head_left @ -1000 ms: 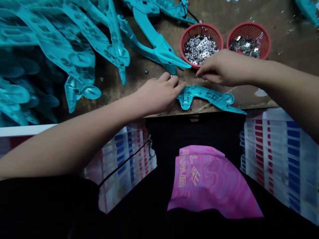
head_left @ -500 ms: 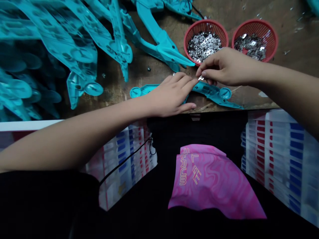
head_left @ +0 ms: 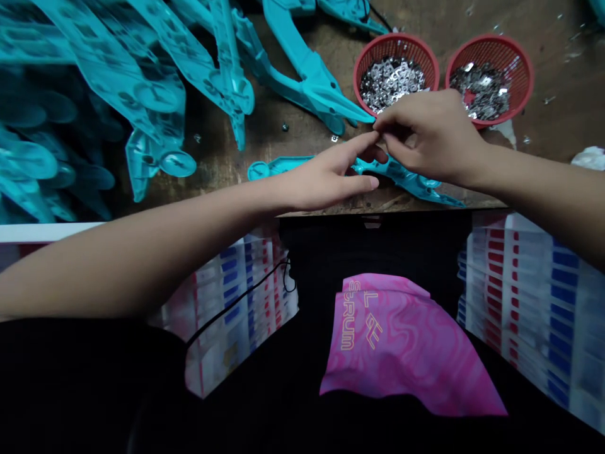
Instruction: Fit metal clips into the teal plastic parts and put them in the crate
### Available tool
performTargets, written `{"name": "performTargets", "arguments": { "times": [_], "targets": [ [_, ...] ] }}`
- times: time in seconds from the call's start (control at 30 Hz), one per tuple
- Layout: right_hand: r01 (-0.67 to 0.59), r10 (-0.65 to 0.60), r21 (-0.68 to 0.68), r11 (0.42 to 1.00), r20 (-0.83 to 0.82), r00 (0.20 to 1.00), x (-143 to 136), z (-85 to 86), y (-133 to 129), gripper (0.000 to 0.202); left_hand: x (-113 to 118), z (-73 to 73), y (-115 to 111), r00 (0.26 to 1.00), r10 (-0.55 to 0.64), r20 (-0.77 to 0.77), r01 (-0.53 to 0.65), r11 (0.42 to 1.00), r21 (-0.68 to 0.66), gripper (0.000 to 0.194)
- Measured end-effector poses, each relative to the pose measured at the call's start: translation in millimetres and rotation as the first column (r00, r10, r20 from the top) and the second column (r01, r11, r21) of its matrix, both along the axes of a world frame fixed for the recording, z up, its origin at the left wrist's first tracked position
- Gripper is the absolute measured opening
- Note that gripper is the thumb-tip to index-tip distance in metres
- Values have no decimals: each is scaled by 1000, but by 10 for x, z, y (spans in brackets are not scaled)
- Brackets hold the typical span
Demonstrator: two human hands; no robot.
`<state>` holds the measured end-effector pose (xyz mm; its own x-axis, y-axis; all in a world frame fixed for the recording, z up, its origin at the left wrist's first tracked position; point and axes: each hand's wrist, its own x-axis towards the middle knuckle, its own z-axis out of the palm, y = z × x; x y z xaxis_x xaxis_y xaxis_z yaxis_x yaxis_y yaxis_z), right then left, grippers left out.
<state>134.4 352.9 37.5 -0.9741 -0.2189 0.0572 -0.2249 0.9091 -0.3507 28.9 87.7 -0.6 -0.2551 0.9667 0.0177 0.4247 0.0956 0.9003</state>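
My left hand point(head_left: 338, 173) reaches over a long teal plastic part point(head_left: 283, 165) at the table's front edge, covering its middle. Its index finger is stretched forward and its thumb is apart; the other fingers bend slightly. Just above the part's right half, my right hand point(head_left: 432, 135) is closed in a pinch. Its fingertips meet the tip of my left index finger. Whatever lies between them is hidden. Behind my right hand stands a red basket point(head_left: 358, 79) filled with small metal clips point(head_left: 392, 79).
A second red basket point(head_left: 528, 79) of metal pieces is at the right. Teal parts point(head_left: 155, 94) are piled at the left, and one teal arm point(head_left: 326, 94) points towards my hands. A loose clip point(head_left: 334, 138) lies on the wooden table point(head_left: 558, 126). Plastic crates point(head_left: 524, 284) flank my lap.
My left hand has turned and lifted its index finger, no longer lying flat. My right hand has shifted slightly right; the small metal clip seen at its fingertips before is now hidden.
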Motion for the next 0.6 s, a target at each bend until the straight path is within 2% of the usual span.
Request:
{"name": "performTargets", "arguments": {
  "times": [0.1, 0.2, 0.27, 0.33, 0.47, 0.6],
  "targets": [
    [-57, 56, -12, 998, -69, 996, -3, -104, 32, 29, -10, -77, 50, 983, -4, 182, -11, 997, 80, 71],
    [-48, 45, -42, 998, -73, 996, 12, -82, 2, 24, 102, 19, 87, 964, 81, 254, -104, 992, 76, 51],
    [-31, 28, -51, 998, -59, 998, 39, -20, -42, 22, 203, 111, 100, 951, 181, 250, -202, 978, 60, 32],
    [-26, 24, -44, 999, -41, 999, 74, 46, -83, 19, 284, 189, 107, 931, 285, 227, -299, 954, 30, 22],
    [-54, 52, -42, 998, -43, 998, 122, 128, -91, 16, 330, 266, 129, 893, 422, 160, -423, 906, -29, 21],
    [-128, 123, -74, 989, -71, 990, 106, 150, -10, 28, 295, 237, 164, 876, 455, 163, -468, 882, 55, 22]
  ]
}}
